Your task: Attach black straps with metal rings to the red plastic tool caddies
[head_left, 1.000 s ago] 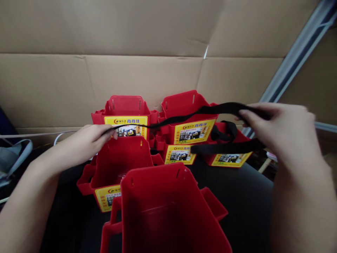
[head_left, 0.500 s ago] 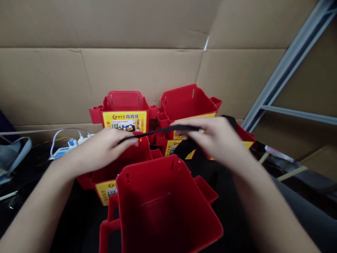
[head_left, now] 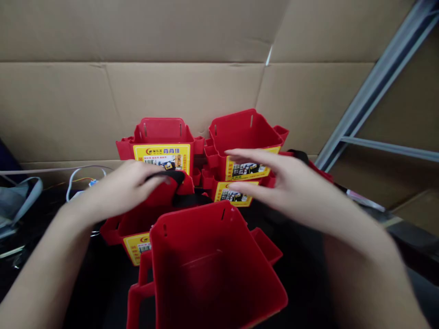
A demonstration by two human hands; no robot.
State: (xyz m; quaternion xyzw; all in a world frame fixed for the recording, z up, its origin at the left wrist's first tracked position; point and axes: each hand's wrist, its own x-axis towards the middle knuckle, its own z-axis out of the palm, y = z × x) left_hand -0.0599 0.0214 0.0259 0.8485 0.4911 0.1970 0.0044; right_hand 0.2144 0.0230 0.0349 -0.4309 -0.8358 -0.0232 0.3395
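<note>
My left hand (head_left: 125, 185) pinches a black strap (head_left: 192, 199), whose loose end curls down behind the nearest red plastic bin (head_left: 219, 260). To the right, my right hand (head_left: 286, 185) is held in the air, thumb and fingers apart, with nothing between them. That nearest bin has two slots in its back wall and side pockets, and its open top faces me. Below my left hand stands another red bin (head_left: 132, 224) with a yellow label, partly hidden by the hand and the strap.
More red bins with yellow labels stand behind, one at the back left (head_left: 163, 130) and one at the back right (head_left: 243, 132). Behind them rises a cardboard wall (head_left: 181, 91). A metal frame (head_left: 373, 87) slants on the right. White cables (head_left: 70, 180) lie at left.
The strap, stretched between both hands before, is now out of my right hand and hangs slack from my left. My right hand has opened.
</note>
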